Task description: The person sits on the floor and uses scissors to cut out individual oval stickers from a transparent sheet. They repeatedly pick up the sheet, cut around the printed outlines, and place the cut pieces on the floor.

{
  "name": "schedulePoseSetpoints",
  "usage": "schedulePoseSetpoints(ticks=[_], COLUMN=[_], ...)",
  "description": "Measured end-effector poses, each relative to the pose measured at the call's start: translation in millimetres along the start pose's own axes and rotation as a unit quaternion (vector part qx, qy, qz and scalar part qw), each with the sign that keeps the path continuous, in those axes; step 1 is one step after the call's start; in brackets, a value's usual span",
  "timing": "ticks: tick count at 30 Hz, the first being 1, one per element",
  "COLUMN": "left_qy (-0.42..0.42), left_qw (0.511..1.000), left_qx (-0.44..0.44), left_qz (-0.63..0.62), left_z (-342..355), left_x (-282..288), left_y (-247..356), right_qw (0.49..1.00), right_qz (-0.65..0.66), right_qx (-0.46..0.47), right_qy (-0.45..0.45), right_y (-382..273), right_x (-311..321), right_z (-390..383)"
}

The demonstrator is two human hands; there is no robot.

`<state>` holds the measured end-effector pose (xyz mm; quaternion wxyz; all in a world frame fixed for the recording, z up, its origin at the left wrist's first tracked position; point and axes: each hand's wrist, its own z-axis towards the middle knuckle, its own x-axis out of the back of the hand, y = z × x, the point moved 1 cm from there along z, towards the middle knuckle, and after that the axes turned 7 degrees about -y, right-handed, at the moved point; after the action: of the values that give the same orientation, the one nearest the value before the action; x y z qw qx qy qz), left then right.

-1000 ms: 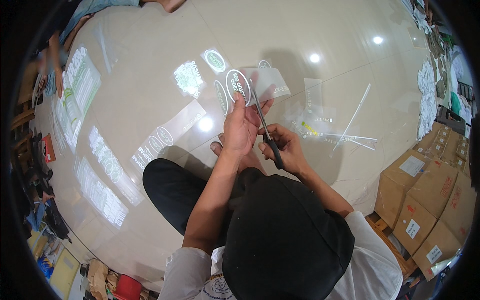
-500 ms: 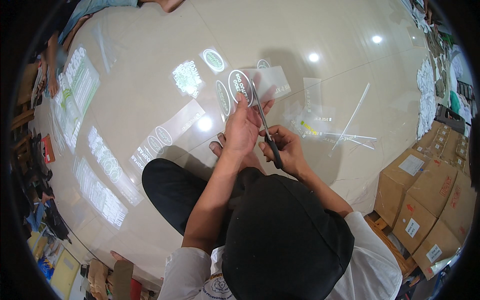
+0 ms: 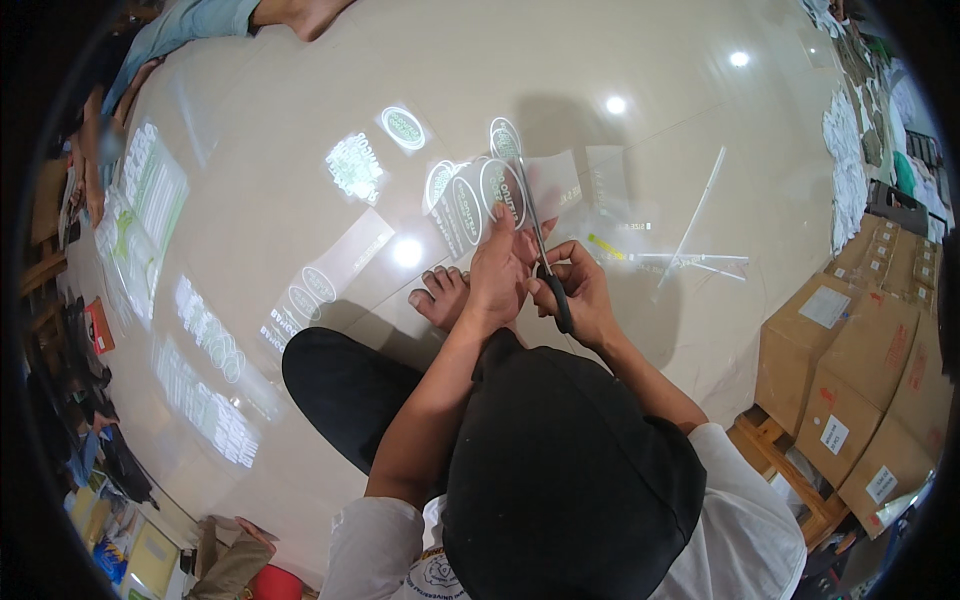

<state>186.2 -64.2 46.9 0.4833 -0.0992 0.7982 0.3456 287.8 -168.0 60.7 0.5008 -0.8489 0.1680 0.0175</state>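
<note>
My left hand (image 3: 498,268) pinches a clear film sheet (image 3: 503,182) printed with a white oval and lettering, its thumb on top. My right hand (image 3: 580,297) grips black-handled scissors (image 3: 538,228). Their long blades lie along the oval's right edge, against the film; whether they are parted is too fine to tell. Just beyond and left of the held piece, more oval-printed film pieces (image 3: 438,188) rest on the glossy floor. Part of the held sheet's right side sits behind the blades.
Printed film strips (image 3: 345,255) and larger sheets (image 3: 150,200) are spread at the left. Thin offcuts (image 3: 690,225) lie to the right, near stacked cardboard boxes (image 3: 850,350). My bare foot (image 3: 440,298) is beside my left hand. Another person's leg (image 3: 190,30) shows at upper left.
My left hand and the film have shifted slightly right and nearer relative to the floor. The scissors stay beside the oval, and more of my foot shows.
</note>
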Motion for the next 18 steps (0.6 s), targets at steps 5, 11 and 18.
schedulePoseSetpoints(ticks=[5,11,18], left_qy=[-0.038,-0.057,-0.106], left_qw=[0.999,0.997,0.976], left_qx=[0.006,0.056,0.188], left_qz=[0.02,-0.01,-0.027], left_z=[8,14,12], left_x=[-9,-4,14], left_y=[-13,-51,-91], right_qw=[0.999,0.996,0.987], right_qz=[-0.006,0.029,0.06], right_qx=[0.005,-0.006,-0.04], right_qy=[0.038,0.083,0.142], right_y=[6,16,32], right_x=[13,36,54], right_z=[-12,-27,-37])
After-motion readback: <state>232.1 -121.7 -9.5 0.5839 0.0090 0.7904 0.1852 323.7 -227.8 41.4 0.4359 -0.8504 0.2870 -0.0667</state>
